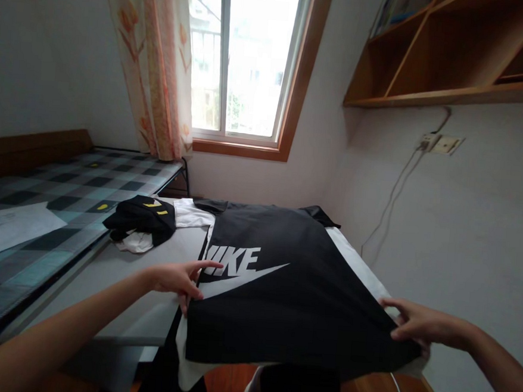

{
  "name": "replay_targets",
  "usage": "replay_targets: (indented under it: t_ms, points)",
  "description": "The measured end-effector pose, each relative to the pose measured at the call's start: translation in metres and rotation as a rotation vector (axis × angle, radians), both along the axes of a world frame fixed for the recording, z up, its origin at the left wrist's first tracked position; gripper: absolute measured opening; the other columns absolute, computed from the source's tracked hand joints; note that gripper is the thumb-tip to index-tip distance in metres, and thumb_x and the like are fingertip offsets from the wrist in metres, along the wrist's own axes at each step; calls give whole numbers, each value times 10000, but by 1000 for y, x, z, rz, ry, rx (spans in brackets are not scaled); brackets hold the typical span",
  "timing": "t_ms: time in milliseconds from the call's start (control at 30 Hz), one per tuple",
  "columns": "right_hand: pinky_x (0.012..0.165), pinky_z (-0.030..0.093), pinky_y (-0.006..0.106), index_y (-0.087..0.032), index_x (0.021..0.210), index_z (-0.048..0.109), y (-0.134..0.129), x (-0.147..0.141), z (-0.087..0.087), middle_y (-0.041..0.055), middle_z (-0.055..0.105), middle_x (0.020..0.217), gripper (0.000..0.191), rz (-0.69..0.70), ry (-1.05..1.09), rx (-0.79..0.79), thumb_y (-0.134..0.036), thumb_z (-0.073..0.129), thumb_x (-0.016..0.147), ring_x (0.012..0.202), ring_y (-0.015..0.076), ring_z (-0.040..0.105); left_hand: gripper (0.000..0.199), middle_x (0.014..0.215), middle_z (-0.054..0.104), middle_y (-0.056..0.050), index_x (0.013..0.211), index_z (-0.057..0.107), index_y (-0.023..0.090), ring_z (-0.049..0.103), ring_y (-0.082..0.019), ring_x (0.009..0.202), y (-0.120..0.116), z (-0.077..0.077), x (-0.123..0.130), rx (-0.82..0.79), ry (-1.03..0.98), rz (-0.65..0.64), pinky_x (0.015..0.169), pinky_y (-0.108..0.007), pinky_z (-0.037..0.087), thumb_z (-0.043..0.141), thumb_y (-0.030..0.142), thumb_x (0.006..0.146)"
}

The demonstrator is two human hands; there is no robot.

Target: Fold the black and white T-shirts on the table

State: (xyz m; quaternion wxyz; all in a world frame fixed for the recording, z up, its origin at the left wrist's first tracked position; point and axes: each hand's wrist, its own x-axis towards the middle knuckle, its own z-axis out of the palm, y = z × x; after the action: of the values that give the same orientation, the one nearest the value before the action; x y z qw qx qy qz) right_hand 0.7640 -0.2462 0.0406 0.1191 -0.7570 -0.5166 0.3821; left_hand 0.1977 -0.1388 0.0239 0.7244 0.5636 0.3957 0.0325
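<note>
Black shirt [296, 300], lower centre, is lying spread, unfolded, left grip [181, 280] and right grip [422, 327] pinching opposite edges.

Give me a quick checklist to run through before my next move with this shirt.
1. Right hand on the shirt: ok, it holds the near right corner.
2. Left hand gripping: cannot tell; it is at the left edge, index finger over the lettering.
3. Printed side up: ok, the lettering and swoosh show.
4. Whole shirt on the table: not ok, the near end extends past the table's near edge.
5. Black bundle apart from the shirt: cannot tell; white cloth lies between them.
</note>
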Motion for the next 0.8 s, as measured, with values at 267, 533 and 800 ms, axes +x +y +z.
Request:
replay_targets:
  t_ms: [267, 533, 800]
  points:
    - [474, 472, 317, -234, 741, 633, 57, 12, -9, 121, 661, 654, 374, 7, -3, 24, -555, 719, 571, 497, 180, 592, 675, 863, 685, -52, 1384, 439, 202, 677, -201, 618, 45, 2, -19, 578, 303, 82, 581, -314, 535, 646, 449, 791]
    - [660, 498, 280, -179, 828, 661, 181, -99, -26, 66, 699, 754, 177, 260, -189, 413, -328, 587, 766, 710, 193, 653, 496, 1153, 634, -121, 1173, 592, 165, 606, -269, 1092, 160, -17, -21, 1144, 481, 665, 953, -346, 448, 663, 203, 684]
    - [699, 493, 262, -195, 798, 662, 262, -190, -52, 55, 716, 816, 116, 290, -76, 663, -227, 553, 819, 739, 167, 657, 570, 941, 684, -118, 1209, 561, 86, 658, -203, 784, 231, -29, -15, 846, 336, 856, 661, -288, 500, 704, 300, 700]
